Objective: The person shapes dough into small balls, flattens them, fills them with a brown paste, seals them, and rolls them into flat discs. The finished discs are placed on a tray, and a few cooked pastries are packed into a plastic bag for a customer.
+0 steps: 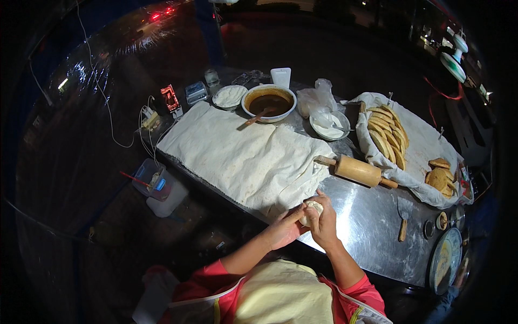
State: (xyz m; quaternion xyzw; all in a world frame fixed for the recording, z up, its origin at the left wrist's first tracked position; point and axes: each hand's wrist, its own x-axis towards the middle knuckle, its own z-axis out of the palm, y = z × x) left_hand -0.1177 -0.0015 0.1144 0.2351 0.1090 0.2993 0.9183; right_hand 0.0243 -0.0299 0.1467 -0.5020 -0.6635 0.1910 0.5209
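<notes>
A ball of pale dough (312,211) is held between my two hands, just above the near edge of the steel table. My left hand (285,229) cups it from the left, with the thumb against it. My right hand (323,220) wraps round its right side, fingers curled over it. Left of and beyond the hands a floury white cloth (243,154) covers much of the table; what lies under it is hidden. A wooden rolling pin (358,171) rests at the cloth's right end.
A bowl of brown sauce (269,101), a bowl of flour (230,96) and a bowl of white powder (330,125) stand at the back. Flatbreads (386,133) lie in a cloth-lined basket (421,133). A scraper (403,222) and round tray (445,259) are at right.
</notes>
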